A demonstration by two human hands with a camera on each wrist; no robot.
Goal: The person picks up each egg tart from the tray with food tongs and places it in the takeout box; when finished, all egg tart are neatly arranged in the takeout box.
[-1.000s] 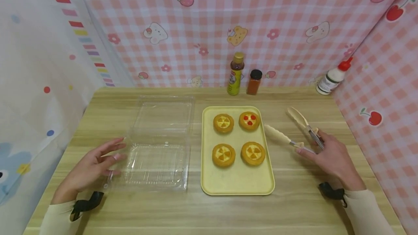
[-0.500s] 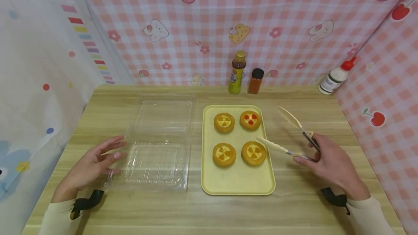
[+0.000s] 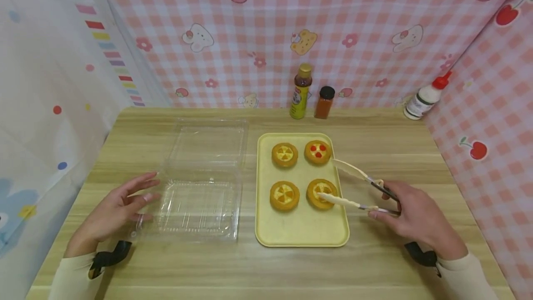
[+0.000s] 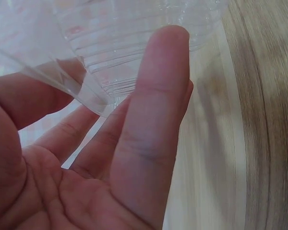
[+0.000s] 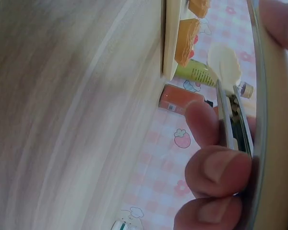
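Presently, in the head view, the right grip [image 3: 416,214], which is a bare hand at the right of the frame, holds the tongs [image 3: 347,203] pinched between thumb and fingers. The two arms of the tongs stand apart and point to the left. One tip is over the lower right tart [image 3: 319,186], but if it touches, I cannot tell; the other is at the right rim of the tray [image 3: 301,234], near the red-dotted tart [image 3: 318,146]. Two more tarts [image 3: 285,196] lie in the left half of this yellow tray, right of the frame's centre. The left grip [image 3: 114,212], at the lower left, has its fingers loosely spread, at the left edge of the open clear container [image 3: 199,205] on the counter [image 3: 291,274]. A yellow-capped bottle [image 3: 300,101] and a black-lidded jar [image 3: 324,105] stand above the tray.

In the left wrist view, the corner of the container comes from the top, between relaxed fingers; their contact with it is not clear to see.

In the right wrist view, fingers are curled round the tongs at the lower right; the tray's edge and tarts appear at the top, beyond these fingers.
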